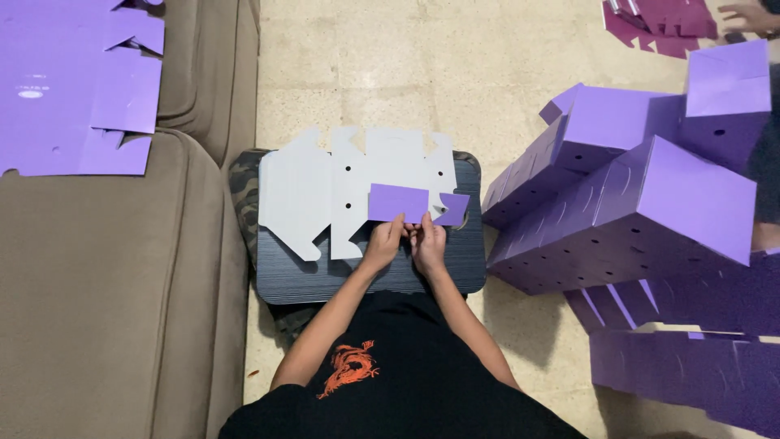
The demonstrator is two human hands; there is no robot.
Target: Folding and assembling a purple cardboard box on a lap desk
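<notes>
Both our hands, left [382,244] and right [428,244], pinch cardboard sheet's [325,191] folded purple flap [398,202]; light, stiff, creasable — hold near fold.

There is a single view, from a camera worn on the person's head. It looks almost straight down over the black shirt [406,398] and forearms onto the dark table [366,280] held close below, in the middle of the frame. It sits high enough to take in the brown sofa [106,309] along the left, the pale tiled floor [422,65] at the far side, and the stacked purple boxes [650,203] on the right.
</notes>
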